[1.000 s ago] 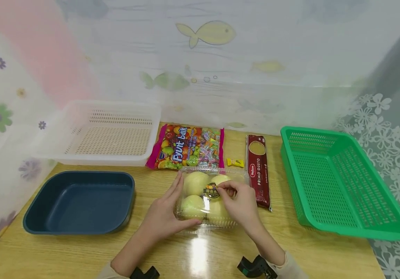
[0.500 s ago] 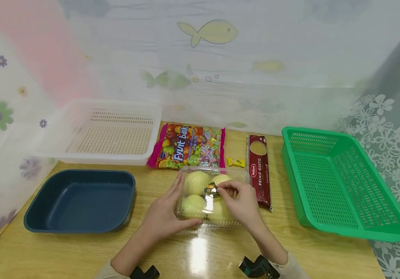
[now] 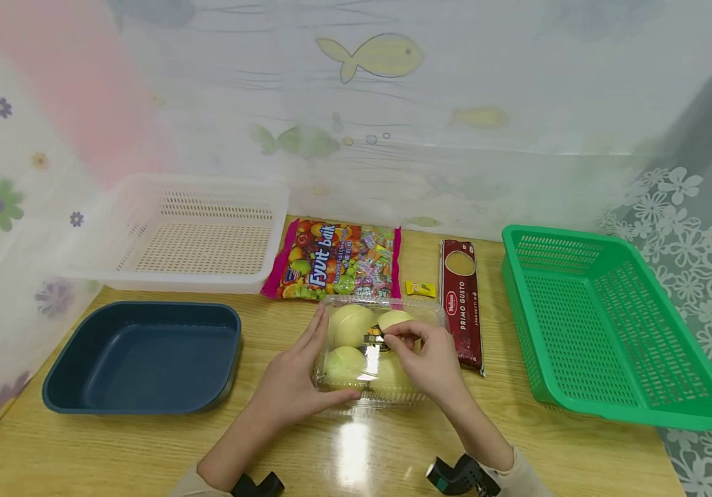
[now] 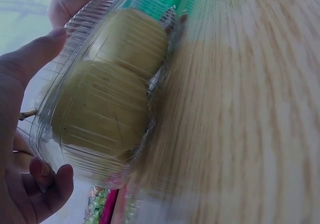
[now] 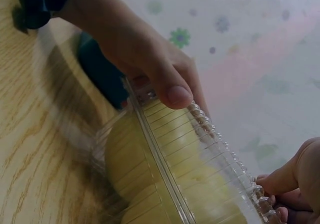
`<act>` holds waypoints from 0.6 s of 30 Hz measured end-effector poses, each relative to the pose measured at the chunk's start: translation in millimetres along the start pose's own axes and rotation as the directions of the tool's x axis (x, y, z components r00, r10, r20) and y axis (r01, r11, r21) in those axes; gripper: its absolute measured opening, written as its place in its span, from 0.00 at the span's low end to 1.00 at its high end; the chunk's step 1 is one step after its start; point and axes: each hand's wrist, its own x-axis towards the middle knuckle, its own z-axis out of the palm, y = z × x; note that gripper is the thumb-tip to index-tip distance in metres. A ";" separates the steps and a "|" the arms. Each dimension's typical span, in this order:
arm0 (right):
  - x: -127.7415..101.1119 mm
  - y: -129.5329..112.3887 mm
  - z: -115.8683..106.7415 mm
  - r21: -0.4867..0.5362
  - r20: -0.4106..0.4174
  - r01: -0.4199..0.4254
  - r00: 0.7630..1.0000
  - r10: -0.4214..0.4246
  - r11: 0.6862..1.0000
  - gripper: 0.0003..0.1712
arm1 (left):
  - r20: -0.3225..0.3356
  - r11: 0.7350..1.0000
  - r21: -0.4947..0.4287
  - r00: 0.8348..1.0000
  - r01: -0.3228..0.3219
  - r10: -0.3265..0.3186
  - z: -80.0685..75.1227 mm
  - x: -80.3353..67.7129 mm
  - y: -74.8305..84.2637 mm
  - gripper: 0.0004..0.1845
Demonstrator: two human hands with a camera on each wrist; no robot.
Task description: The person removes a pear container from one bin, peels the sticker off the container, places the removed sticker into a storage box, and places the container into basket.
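A clear plastic clamshell box (image 3: 402,397) stands on the table in the head view, with several round pale yellow fruits (image 3: 351,326) inside. My left hand (image 3: 290,386) holds the box at its left side, thumb along the front edge and fingers at the far left corner. Over the lid, my right hand (image 3: 433,362) pinches the right side of a black and gold sticker (image 3: 372,335) between thumb and forefinger. Part of the sticker is hidden by the fingertips. In the left wrist view a short brown stem (image 4: 28,114) shows beside the hand.
Behind the box lie a bag of fruit candy (image 3: 337,262), a small yellow wrapped candy (image 3: 421,288) and a red spaghetti pack (image 3: 463,304). A white basket (image 3: 201,248) and a navy basin (image 3: 145,366) stand left. The green basket (image 3: 604,331) is at the right.
The sticker's right part looks more turned up at my right fingertips, which shifted very slightly left. My left hand and the box stay in place.
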 end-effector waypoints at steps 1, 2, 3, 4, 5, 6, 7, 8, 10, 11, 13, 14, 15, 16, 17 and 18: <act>0.1 0.1 0.0 0.002 0.002 0.001 1.000 -0.001 1.000 0.02 | 0.003 1.000 0.000 1.000 0.004 -0.004 -0.1 0.1 0.1 0.73; 0.2 0.3 0.0 0.003 0.003 0.003 1.000 -0.003 1.000 0.02 | 0.006 1.000 -0.001 1.000 0.007 -0.007 -0.4 0.2 0.2 0.73; 0.0 0.0 -0.1 0.006 0.005 0.005 1.000 -0.005 1.000 0.02 | 0.009 1.000 -0.003 1.000 0.010 -0.010 -0.9 0.2 0.5 0.73; 0.0 0.1 -0.1 0.011 0.008 0.006 1.000 -0.006 1.000 0.02 | 0.011 1.000 -0.002 1.000 0.012 -0.012 -0.9 0.2 0.5 0.73; -0.3 -0.2 -0.1 0.014 0.011 0.008 1.000 -0.008 1.000 0.02 | 0.013 1.000 0.001 1.000 0.013 -0.013 -1.0 0.0 0.4 0.73; -0.4 -0.3 -0.1 0.017 0.013 0.008 1.000 -0.008 1.000 0.02 | 0.014 1.000 0.000 1.000 0.013 -0.013 -1.3 -0.1 0.5 0.73; -0.5 -0.1 0.0 0.018 0.015 0.008 1.000 -0.008 1.000 0.02 | 0.016 1.000 -0.002 1.000 0.012 -0.012 -1.5 -0.2 0.5 0.73; -0.7 -0.3 0.2 0.018 0.015 0.012 1.000 -0.013 1.000 0.02 | 0.016 1.000 -0.002 1.000 0.011 -0.011 -1.5 -0.2 0.3 0.73; -1.3 -0.1 0.7 -0.007 0.010 0.032 0.999 -0.031 0.999 0.03 | 0.017 1.000 -0.003 1.000 0.012 -0.012 -2.1 -0.2 0.5 0.73; -2.0 -0.3 1.1 -0.029 0.002 0.048 0.999 -0.048 0.998 0.03 | 0.016 1.000 -0.002 1.000 0.012 -0.012 -2.0 -0.2 0.4 0.73; -3.4 -1.1 1.8 -0.093 -0.032 0.089 0.995 -0.093 0.992 0.03 | 0.013 1.000 -0.002 1.000 0.012 -0.012 -1.8 0.2 0.3 0.73; -4.2 -1.8 2.0 -0.132 -0.056 0.106 0.992 -0.114 0.985 0.03 | 0.010 1.000 0.002 1.000 0.011 -0.011 -1.7 0.3 0.2 0.73; -4.8 -2.3 2.2 -0.171 -0.079 0.120 0.988 -0.135 0.978 0.03 | 0.008 1.000 0.002 1.000 0.010 -0.010 -1.7 0.4 0.4 0.73; -5.6 -2.9 2.2 -0.204 -0.101 0.127 0.984 -0.150 0.971 0.03 | 0.006 1.000 0.003 1.000 0.009 -0.009 -1.4 0.6 0.3 0.73; -6.3 -3.9 2.1 -0.231 -0.120 0.131 0.979 -0.162 0.964 0.04 | 0.004 1.000 0.004 1.000 0.007 -0.007 -1.3 0.6 0.2 0.73; -6.7 -4.3 2.1 -0.254 -0.134 0.133 0.976 -0.171 0.958 0.06 | 0.002 1.000 0.003 1.000 0.006 -0.006 -1.3 0.7 0.3 0.73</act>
